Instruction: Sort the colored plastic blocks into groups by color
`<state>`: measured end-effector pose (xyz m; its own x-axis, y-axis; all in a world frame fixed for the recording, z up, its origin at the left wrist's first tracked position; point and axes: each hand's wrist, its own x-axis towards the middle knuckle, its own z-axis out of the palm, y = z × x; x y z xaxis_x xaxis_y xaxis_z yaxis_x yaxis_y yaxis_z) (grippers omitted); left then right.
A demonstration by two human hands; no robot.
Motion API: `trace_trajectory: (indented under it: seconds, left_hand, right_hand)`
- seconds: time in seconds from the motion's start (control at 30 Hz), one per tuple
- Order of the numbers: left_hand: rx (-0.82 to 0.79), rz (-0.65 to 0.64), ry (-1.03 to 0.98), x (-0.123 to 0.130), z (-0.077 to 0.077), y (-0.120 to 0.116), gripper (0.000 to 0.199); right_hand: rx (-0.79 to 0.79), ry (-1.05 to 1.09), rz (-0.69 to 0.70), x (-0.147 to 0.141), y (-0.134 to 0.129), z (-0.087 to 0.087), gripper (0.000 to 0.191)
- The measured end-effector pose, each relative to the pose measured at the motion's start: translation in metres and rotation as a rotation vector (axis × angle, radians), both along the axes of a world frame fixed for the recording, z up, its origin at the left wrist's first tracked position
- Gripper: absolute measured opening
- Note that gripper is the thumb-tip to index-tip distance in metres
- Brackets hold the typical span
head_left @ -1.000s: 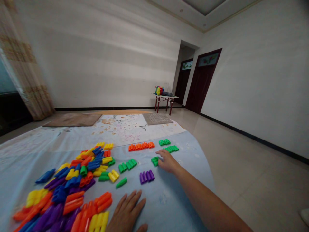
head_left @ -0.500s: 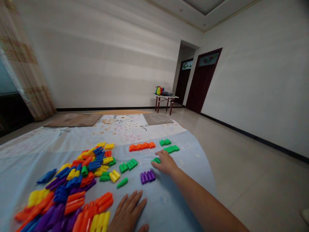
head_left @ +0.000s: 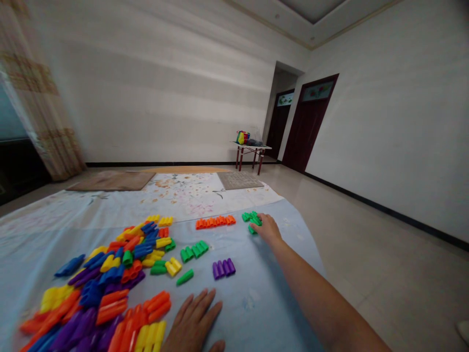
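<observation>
My right hand (head_left: 269,229) reaches to the far right of the cloth, its fingertips on green plastic pieces (head_left: 255,221); its fingers partly hide them, so its grip is unclear. Flat on the blue cloth (head_left: 264,298) lies my left hand (head_left: 196,318), fingers spread, holding nothing. Between the hands is a purple row (head_left: 224,269). A single green piece (head_left: 185,277) lies just beyond my left fingertips. Farther off are another green group (head_left: 194,251) and an orange row (head_left: 215,222).
A mixed heap of coloured pieces (head_left: 110,269) covers the left side of the cloth. Two mats, one brown (head_left: 113,181) and one grey (head_left: 240,180), lie at the far edge. A small table (head_left: 252,145) with a colourful bag stands by the wall.
My right hand has moved farther away and to the right, with the green pieces it was touching now among the other green ones. My left hand stays in place.
</observation>
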<state>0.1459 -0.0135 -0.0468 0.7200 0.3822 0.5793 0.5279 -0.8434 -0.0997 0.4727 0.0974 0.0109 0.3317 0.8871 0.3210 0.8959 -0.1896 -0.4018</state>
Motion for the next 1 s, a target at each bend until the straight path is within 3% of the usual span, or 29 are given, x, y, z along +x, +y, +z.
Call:
trace_trajectory:
  seconds: [0.23, 0.37, 0.43, 0.5, 0.6, 0.67, 0.8, 1.0]
  left_hand:
    - [-0.016, 0.041, 0.054, 0.002, 0.016, -0.008, 0.054]
    - [-0.054, 0.057, 0.064, 0.001, 0.018, -0.011, 0.053]
    - [-0.094, 0.065, 0.042, 0.001, 0.016, -0.013, 0.052]
    - [-0.138, 0.067, 0.021, 0.001, 0.014, -0.013, 0.053]
    - [-0.19, 0.046, -0.013, 0.002, 0.009, -0.014, 0.055]
    - [-0.214, 0.048, -0.014, 0.003, 0.008, -0.014, 0.056]
    - [-0.24, 0.081, 0.025, 0.004, 0.013, -0.018, 0.055]
    - [-0.202, 0.093, 0.035, 0.004, 0.013, -0.018, 0.053]
  right_hand:
    - [-0.121, -0.104, -0.065, -0.007, 0.001, -0.008, 0.046]
    - [-0.012, -0.069, -0.058, -0.013, -0.004, 0.001, 0.05]
    - [0.075, -0.039, 0.034, -0.026, -0.007, 0.008, 0.043]
    - [0.108, -0.012, 0.219, -0.048, -0.01, 0.013, 0.034]
    - [0.075, 0.027, 0.54, -0.094, -0.013, 0.017, 0.027]
    - [0.031, 0.018, 0.68, -0.125, -0.013, 0.017, 0.03]
    - [-0.139, -0.054, 0.746, -0.162, -0.006, 0.012, 0.042]
    - [-0.242, -0.11, 0.71, -0.159, 0.0, 0.005, 0.033]
